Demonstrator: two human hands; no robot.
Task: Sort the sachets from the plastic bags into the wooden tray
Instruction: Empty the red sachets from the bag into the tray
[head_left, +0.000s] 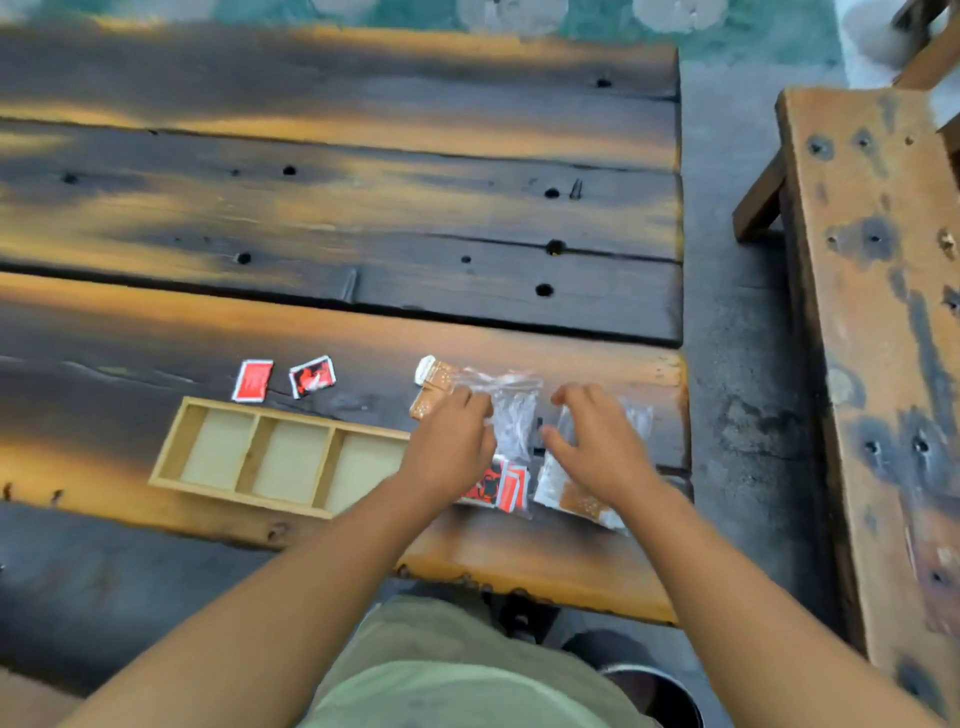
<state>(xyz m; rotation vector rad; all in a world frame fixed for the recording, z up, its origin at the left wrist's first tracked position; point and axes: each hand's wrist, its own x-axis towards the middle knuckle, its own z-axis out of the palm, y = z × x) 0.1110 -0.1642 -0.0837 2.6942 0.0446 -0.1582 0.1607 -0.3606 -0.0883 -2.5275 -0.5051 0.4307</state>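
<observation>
You are barely into the job. The wooden tray (171, 457) lies at the near edge of the table (337, 208), and the three compartments you can see are bare; its right end is hidden under your left forearm, so you cannot tell whether there is more of it there. Two loose red sachets (253, 381) lie on the planks just beyond the tray's far rim, apart from each other and outside the tray, so nothing counts as sorted yet. Everything else is still bunched to the right of the tray: a clear plastic bag (511, 415) of pale contents in the middle, orange sachets (434, 387) poking out behind your left hand, a bag of red sachets (501, 486) nearer you, and another bag with orange and white sachets (576, 499) under your right wrist. Your left hand (449, 452) rests on the left side of the pile with its fingers curled down at the clear bag's edge; whether it has pinched the plastic cannot be told from this blurred view. Your right hand (597, 441) hovers spread over the right side of the pile, fingers apart and clamped on nothing that shows. By the look of it, the bags remain to be opened and emptied, and every sachet, the two strays included, still has to go into a compartment by kind.
</observation>
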